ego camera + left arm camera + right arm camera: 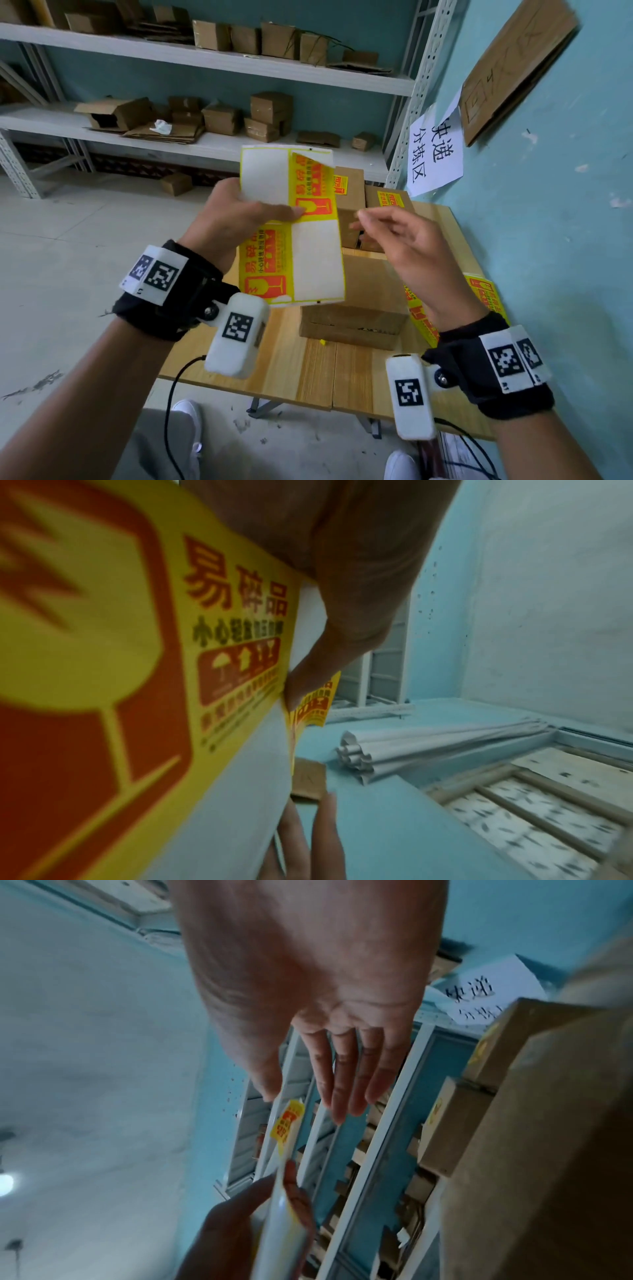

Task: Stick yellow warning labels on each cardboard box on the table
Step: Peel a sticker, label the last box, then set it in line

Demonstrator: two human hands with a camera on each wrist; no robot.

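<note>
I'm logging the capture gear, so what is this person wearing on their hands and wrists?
Both hands, left hand and right hand, are bare. Each wrist carries a black fabric band with white blocks printed with black square codes, plus a white camera pod; thin black cables hang down.

Left hand (227, 214) raised at frame centre, thumb flat across what it pinches; right hand (399, 240) beside it, fingers loosely extended, empty.

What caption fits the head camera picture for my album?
Left hand holds a sticker sheet while the right hand reaches for it, above cardboard boxes.
</note>
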